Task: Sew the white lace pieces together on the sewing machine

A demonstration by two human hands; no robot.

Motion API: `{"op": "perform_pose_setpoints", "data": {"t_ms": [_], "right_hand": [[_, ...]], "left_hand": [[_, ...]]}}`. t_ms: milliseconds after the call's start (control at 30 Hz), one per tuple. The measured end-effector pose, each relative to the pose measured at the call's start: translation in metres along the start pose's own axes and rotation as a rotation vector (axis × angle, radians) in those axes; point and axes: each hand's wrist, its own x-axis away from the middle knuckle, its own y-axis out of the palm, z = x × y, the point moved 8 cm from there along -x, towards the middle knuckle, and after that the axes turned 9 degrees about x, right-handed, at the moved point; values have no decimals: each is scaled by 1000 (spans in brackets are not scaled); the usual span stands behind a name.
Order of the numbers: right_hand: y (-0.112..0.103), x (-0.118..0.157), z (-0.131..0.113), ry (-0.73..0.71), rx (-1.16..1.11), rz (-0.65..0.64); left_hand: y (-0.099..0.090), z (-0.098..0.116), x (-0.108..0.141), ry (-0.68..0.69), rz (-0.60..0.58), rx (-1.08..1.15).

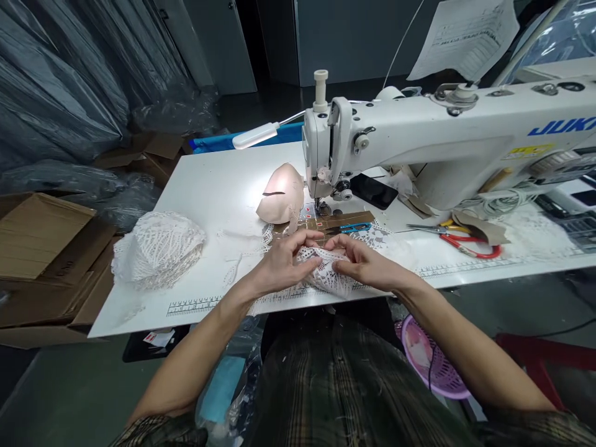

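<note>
Held at front edge of table (pixel 205 177), before machine (pixel 372 139): lace (pixel 328 283). In left hand (pixel 288 264): lace pinched between thumb and fingers. In right hand (pixel 361 264): lace likewise pinched, just beside. Beyond fingertips: snips (pixel 354 228) (blue), next to brown strip (pixel 344 220). Left, near machine: pink cup (pixel 282 195) (dark slit visible). Farther left: pile (pixel 161 248) of white lacework. Right: phone (pixel 374 190) under machine arm; scissors (pixel 440 230), red-handled, well apart from hands.
</note>
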Motion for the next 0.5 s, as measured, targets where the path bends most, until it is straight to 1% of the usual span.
{"op": "perform_pose_setpoints", "data": {"t_ms": [100, 167, 300, 367, 500], "right_hand": [[-9, 6, -9, -164, 196, 99], [-11, 10, -15, -247, 327, 147], [-10, 11, -24, -310, 471, 177], [-9, 10, -27, -340, 510, 177], [-10, 8, -26, -356, 509, 179]], "left_hand": [[0, -2, -5, -38, -26, 143], [-3, -3, -6, -62, -26, 186], [-12, -9, -5, -129, 40, 178], [-12, -12, -5, -147, 46, 201], [-15, -16, -6, -159, 63, 276]]}}
